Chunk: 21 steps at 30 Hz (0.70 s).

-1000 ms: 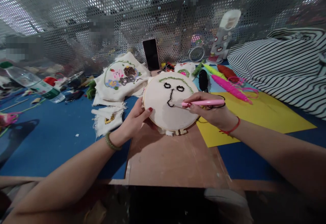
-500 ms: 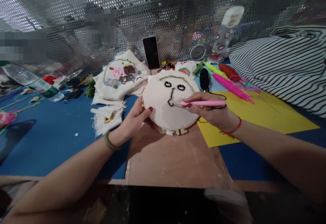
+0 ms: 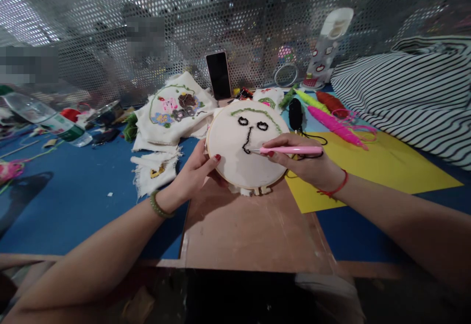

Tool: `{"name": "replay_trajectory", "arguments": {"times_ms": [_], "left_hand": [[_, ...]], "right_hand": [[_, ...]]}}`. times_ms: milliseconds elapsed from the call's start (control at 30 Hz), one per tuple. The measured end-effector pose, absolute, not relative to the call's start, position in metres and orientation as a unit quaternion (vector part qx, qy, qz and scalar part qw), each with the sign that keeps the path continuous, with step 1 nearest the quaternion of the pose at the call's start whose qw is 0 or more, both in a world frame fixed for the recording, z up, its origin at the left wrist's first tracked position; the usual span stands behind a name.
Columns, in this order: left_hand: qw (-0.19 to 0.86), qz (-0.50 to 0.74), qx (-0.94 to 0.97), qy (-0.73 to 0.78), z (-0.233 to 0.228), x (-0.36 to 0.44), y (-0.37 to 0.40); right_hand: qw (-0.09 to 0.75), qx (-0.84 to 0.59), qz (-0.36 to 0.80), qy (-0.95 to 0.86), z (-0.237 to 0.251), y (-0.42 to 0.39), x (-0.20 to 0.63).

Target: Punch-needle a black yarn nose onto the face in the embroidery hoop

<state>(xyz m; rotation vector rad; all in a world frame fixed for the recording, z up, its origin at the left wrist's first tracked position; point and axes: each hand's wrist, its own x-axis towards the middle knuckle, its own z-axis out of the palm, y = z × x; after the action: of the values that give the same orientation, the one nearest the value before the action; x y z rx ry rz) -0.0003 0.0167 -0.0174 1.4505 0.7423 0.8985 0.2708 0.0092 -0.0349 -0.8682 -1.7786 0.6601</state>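
Observation:
My left hand (image 3: 203, 166) grips the left rim of a round embroidery hoop (image 3: 235, 172), thumb on the front and the other fingers mostly hidden behind. White cloth is stretched in it, with two black loops, a black line below them and a green arc along the top. Between the fingers of my right hand (image 3: 300, 159) is a pink punch needle (image 3: 294, 150), pointing left. Its metal tip meets the cloth at the lower end of the black line. Black yarn trails from the tool towards a black yarn skein (image 3: 295, 114) behind the hoop.
Left of the hoop lie an embroidered white cloth (image 3: 176, 113) and a smaller frayed piece (image 3: 156, 173). A phone (image 3: 218, 76) leans upright at the back. Bright yarn skeins (image 3: 336, 126), yellow paper (image 3: 382, 167) and striped fabric (image 3: 408, 88) lie right. A plastic bottle (image 3: 44, 118) lies far left.
My right hand and the punch needle have shifted slightly left, the tip staying by the lower end of the black line. My left hand and the hoop look almost unmoved.

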Motion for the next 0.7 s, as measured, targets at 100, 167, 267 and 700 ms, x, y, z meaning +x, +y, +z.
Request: {"name": "replay_trajectory", "arguments": {"times_ms": [100,167,267,700], "left_hand": [[0.596,0.379,0.625,0.331,-0.017,-0.001,0.017],[0.597,0.377,0.625,0.334,-0.017,-0.002,0.017],[0.597,0.378,0.627,0.329,-0.017,-0.002,0.017],[0.588,0.376,0.629,0.343,-0.017,-0.002,0.018]], "right_hand": [[0.508,-0.392,0.29,-0.71,-0.031,0.009,0.27],[0.511,-0.403,0.315,-0.691,-0.029,0.009,0.269],[0.513,-0.415,0.358,-0.66,-0.025,0.009,0.267],[0.522,-0.41,0.516,-0.542,-0.023,0.011,0.266]]}}
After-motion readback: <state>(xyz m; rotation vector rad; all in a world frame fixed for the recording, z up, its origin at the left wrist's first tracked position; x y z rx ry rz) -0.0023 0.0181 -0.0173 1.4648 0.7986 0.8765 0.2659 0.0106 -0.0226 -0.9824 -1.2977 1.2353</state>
